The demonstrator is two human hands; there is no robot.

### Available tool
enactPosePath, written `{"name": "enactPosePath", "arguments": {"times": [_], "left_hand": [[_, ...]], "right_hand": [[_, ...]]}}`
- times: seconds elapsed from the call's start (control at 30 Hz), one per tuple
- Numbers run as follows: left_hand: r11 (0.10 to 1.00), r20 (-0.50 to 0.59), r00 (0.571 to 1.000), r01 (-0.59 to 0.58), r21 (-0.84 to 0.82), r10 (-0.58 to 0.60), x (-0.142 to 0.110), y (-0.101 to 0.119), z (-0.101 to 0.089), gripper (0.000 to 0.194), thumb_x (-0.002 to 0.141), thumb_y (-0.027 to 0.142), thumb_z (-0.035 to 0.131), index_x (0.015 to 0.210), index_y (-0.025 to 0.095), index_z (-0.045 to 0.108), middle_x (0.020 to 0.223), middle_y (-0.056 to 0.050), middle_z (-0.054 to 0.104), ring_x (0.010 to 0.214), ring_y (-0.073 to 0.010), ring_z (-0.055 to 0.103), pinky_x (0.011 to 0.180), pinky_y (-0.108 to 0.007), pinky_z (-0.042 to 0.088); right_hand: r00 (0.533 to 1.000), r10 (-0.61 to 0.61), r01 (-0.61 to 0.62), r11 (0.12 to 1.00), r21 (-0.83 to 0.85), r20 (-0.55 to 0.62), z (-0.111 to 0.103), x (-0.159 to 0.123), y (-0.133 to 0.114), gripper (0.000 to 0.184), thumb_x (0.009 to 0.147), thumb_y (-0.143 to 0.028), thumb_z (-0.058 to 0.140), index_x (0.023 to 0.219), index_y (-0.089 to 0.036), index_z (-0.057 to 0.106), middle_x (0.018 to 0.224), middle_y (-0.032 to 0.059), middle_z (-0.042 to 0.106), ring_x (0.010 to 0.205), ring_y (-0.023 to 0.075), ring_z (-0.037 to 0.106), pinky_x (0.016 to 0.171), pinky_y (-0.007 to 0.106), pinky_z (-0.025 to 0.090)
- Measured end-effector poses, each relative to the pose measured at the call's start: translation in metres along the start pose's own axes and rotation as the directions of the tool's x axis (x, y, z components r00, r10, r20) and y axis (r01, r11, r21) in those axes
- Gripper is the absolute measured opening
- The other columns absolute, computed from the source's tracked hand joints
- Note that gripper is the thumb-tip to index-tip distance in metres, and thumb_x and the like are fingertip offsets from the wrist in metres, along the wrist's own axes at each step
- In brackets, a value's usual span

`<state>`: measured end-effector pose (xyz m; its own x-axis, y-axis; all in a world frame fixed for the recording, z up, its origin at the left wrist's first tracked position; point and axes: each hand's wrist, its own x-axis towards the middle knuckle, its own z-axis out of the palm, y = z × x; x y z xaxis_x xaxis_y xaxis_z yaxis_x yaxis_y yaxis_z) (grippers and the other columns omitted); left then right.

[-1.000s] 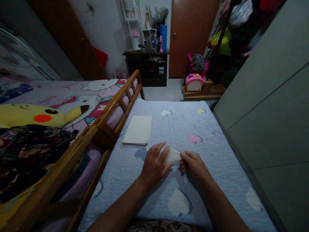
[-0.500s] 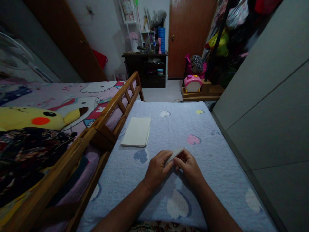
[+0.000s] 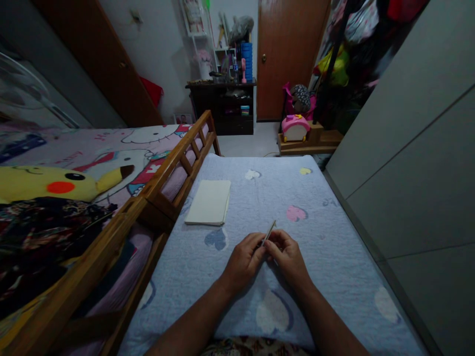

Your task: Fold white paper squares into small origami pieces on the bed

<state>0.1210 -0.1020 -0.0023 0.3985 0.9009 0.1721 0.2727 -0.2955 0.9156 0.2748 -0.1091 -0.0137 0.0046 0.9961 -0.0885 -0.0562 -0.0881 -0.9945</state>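
My left hand (image 3: 243, 259) and my right hand (image 3: 287, 257) meet over a pale blue quilted bed cover (image 3: 326, 237) with heart prints. Both pinch a small folded white paper (image 3: 268, 233), which I see edge-on, tilted up and away from me. Its lower end is hidden between my fingertips. A stack of white paper sheets (image 3: 208, 208) lies flat on the cover to the far left of my hands, near the wooden rail.
A wooden bed rail (image 3: 163, 190) borders the cover on the left, with a yellow plush toy (image 3: 55, 183) on the pink bed beyond. A grey wardrobe (image 3: 415, 148) stands on the right. A dark shelf unit (image 3: 226, 104), a brown door (image 3: 289, 54) and a pink toy (image 3: 295, 127) are at the far end.
The paper lay nearly flat between my hands a second ago. My hands have drawn together and turned it up on edge.
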Motion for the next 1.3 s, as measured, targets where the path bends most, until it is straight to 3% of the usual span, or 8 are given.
{"name": "enactPosePath", "arguments": {"times": [0.23,0.47,0.6,0.83,1.03,1.17,1.3], "left_hand": [[0.997,-0.046,0.997,0.059,-0.051,-0.061,0.0,-0.003,0.001,0.032,0.098,0.027,0.047,0.125,0.022,0.064,0.122,-0.007,0.067,0.114,-0.021,0.062,0.102,-0.035,0.047],[0.98,-0.244,0.956,0.186,0.066,-0.164,0.005,-0.004,0.012,0.036,0.088,0.016,0.055,0.123,0.02,0.063,0.113,-0.007,0.069,0.097,-0.0201,0.068,0.09,-0.034,0.053],[0.957,-0.22,0.974,0.111,0.27,-0.051,0.008,-0.001,0.017,0.031,0.09,0.014,0.051,0.118,0.021,0.065,0.107,-0.007,0.069,0.099,-0.02,0.066,0.09,-0.033,0.053],[0.803,-0.159,0.965,-0.078,0.591,0.211,0.001,-0.004,0.021,0.035,0.091,0.011,0.048,0.123,0.019,0.06,0.109,-0.008,0.069,0.095,-0.0197,0.068,0.084,-0.031,0.057],[0.836,-0.21,0.96,-0.042,0.548,0.185,0.005,-0.009,0.023,0.047,0.083,0.003,0.044,0.127,0.013,0.057,0.12,-0.013,0.068,0.113,-0.022,0.065,0.098,-0.035,0.054],[0.874,-0.183,0.977,-0.007,0.486,0.109,0.006,-0.012,0.024,0.046,0.085,0.003,0.042,0.128,0.012,0.059,0.118,-0.013,0.07,0.108,-0.0224,0.067,0.096,-0.036,0.055],[0.936,-0.233,0.971,0.033,0.35,0.053,0.005,-0.011,0.022,0.046,0.087,0.005,0.043,0.129,0.014,0.06,0.119,-0.012,0.07,0.11,-0.0229,0.066,0.098,-0.036,0.053]], "right_hand": [[0.998,-0.064,0.064,0.992,-0.108,0.001,0.0,-0.001,0.001,0.02,0.086,-0.033,0.061,0.098,-0.02,0.07,0.079,0.0021,0.067,0.066,0.0161,0.057,0.061,0.027,0.044],[0.964,-0.257,0.199,0.875,-0.442,-0.074,0.007,-0.003,-0.001,0.01,0.081,-0.021,0.056,0.076,-0.019,0.063,0.07,0.0015,0.061,0.063,0.0159,0.053,0.062,0.028,0.038],[0.949,-0.289,0.186,0.835,-0.518,-0.125,0.011,-0.002,-0.001,0.012,0.081,-0.024,0.055,0.07,-0.02,0.057,0.065,-0.0001,0.057,0.058,0.0144,0.049,0.059,0.027,0.036],[0.957,-0.209,0.093,0.878,-0.469,-0.203,0.013,0.0,0.0,0.019,0.083,-0.032,0.053,0.073,-0.017,0.061,0.065,0.0034,0.065,0.058,0.016,0.057,0.057,0.026,0.04],[0.958,-0.209,0.098,0.883,-0.46,-0.197,0.013,-0.001,0.009,0.029,0.084,-0.037,0.053,0.066,-0.016,0.062,0.059,0.005,0.065,0.052,0.0165,0.057,0.052,0.026,0.04],[0.946,-0.256,0.131,0.863,-0.488,-0.2,0.013,-0.001,0.01,0.028,0.084,-0.036,0.054,0.065,-0.017,0.06,0.057,0.0027,0.062,0.051,0.0151,0.056,0.052,0.025,0.039],[0.932,-0.317,0.176,0.821,-0.543,-0.176,0.01,-0.002,0.007,0.021,0.083,-0.029,0.053,0.065,-0.019,0.056,0.053,-0.003,0.053,0.048,0.0121,0.048,0.051,0.025,0.034]]}}
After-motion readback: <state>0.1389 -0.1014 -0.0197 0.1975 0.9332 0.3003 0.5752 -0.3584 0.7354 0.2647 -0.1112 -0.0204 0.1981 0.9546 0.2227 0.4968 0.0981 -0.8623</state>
